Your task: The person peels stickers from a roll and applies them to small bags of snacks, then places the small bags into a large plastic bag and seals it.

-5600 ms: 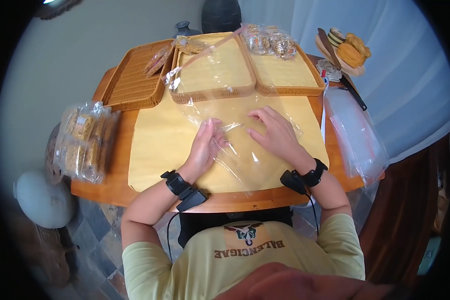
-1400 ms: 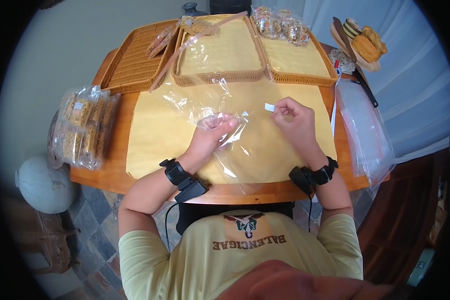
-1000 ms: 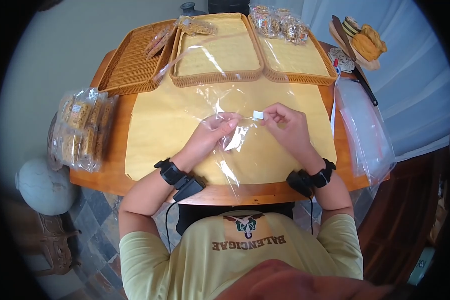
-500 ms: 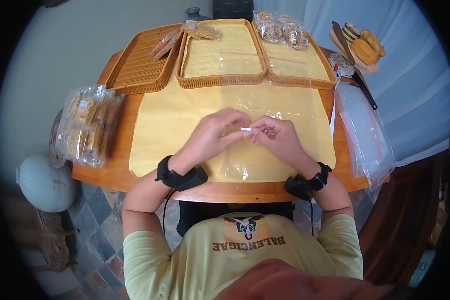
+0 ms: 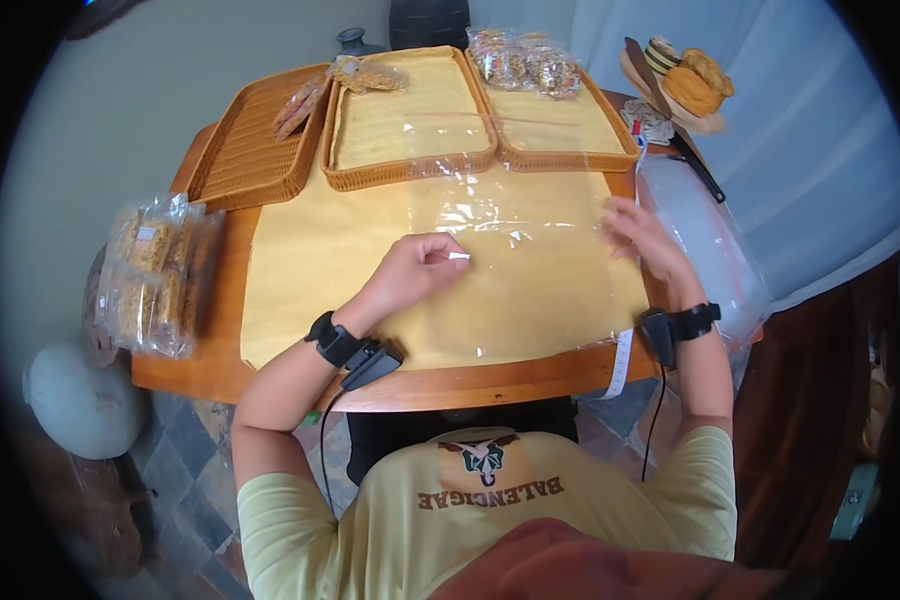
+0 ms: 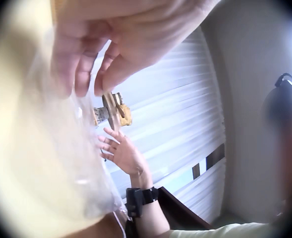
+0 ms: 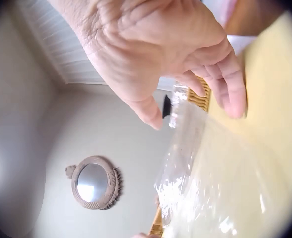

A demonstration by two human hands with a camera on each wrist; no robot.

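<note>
Between thumb and fingers, the left hand (image 5: 410, 272) pinches a small white piece (image 5: 459, 256), over a large clear bag (image 5: 540, 290) spread on yellow paper (image 5: 310, 260). Away to the right, the right hand (image 5: 652, 242) is by the bag's right edge, fingers loosely extended and holding nothing visible. The left wrist view shows the left hand (image 6: 131, 34) large, with the palm of the right hand (image 6: 127, 156) beyond it. In the right wrist view, the thumb and fingers of the right hand (image 7: 161, 54) stand apart near the clear bag (image 7: 220, 168).
Three wicker trays line the back: left (image 5: 255, 140), middle (image 5: 410, 172) and right (image 5: 570, 160), with packaged snacks in them. Bagged snacks (image 5: 155, 275) stand at the table's left. Plastic bags (image 5: 700, 250), a black-handled knife (image 5: 700, 170) and a white strip (image 5: 620, 365) are at the right.
The right hand has let go of the white piece and moved right, away from the left hand, which now pinches that piece. The bag, earlier lifted and creased, lies spread out.
</note>
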